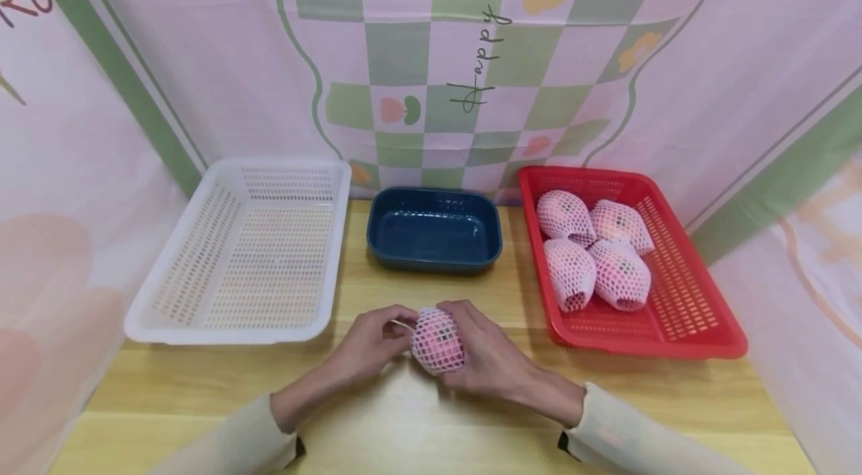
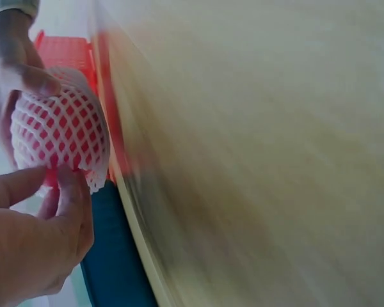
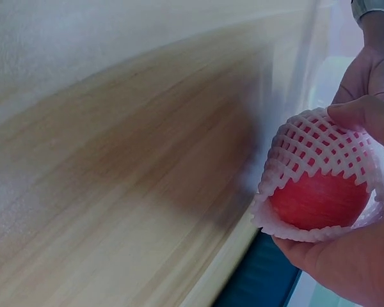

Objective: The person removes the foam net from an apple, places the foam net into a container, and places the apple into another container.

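Observation:
Between the hands, above the wooden table, is a red apple in a white foam net sleeve. My right hand grips it from the right, its thumb lying over the net in the right wrist view. The left hand pinches the edge of the foam net between thumb and fingers. One end of the net is open in the right wrist view, and bare red skin shows there.
A red basket on the right holds several netted fruits. To the left stands a white perforated basket. A dark blue dish sits between them at the back, in front of a patterned curtain.

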`<state>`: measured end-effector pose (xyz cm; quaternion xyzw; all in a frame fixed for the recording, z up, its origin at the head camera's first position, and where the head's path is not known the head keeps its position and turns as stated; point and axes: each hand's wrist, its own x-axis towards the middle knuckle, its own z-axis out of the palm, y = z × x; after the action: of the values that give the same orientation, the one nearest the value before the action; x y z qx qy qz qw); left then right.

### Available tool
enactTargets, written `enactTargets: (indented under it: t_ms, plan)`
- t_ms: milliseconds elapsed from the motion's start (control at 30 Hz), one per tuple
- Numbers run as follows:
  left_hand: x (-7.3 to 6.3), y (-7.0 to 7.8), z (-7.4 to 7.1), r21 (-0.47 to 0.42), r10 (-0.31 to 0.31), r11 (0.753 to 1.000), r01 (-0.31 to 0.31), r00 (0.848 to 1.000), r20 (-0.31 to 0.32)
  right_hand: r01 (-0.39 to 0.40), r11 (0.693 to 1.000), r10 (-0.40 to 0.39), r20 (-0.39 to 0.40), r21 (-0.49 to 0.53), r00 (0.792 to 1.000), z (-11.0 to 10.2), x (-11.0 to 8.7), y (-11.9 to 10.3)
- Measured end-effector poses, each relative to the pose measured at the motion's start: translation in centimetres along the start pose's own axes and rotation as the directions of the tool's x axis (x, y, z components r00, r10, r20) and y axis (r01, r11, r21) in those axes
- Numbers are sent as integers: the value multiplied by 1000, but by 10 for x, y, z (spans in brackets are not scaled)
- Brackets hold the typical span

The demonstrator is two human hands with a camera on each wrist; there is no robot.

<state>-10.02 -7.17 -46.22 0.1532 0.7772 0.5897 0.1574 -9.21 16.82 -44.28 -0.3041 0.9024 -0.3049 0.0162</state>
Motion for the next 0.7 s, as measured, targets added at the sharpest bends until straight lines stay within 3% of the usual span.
enactTargets:
  t_ms: [367,700]
  plan:
    - [0,3,-4,-108,-59,992,71,993,107,13,1000,-13,5,5,1000,1,2,-1]
    - [2,-1,1,-168,-57,982,83,987,153,8,999,-8,-11,40,1000,4,4,-4]
